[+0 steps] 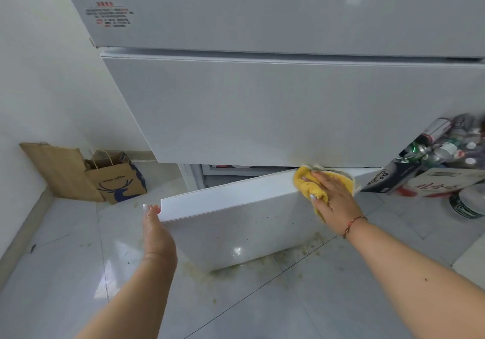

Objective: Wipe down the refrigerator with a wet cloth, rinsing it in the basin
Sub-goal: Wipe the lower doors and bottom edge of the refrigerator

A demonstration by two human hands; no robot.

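Observation:
A white refrigerator [262, 108] fills the upper view. Its lowest door [231, 223] is swung partly outward at the left. My right hand [332, 194] presses a yellow cloth [307, 181] flat against the top right corner of that door, fingers spread. My left hand [157, 230] holds the door's left edge, with fingertips hooked over the corner. No basin is in view.
Two brown paper bags [115, 178] lean against the wall at the left. A box of bottles and cans [443, 149] and a round tin [467, 205] sit at the right. Yellowish crumbs and stains [199, 273] lie on the glossy tile floor under the door.

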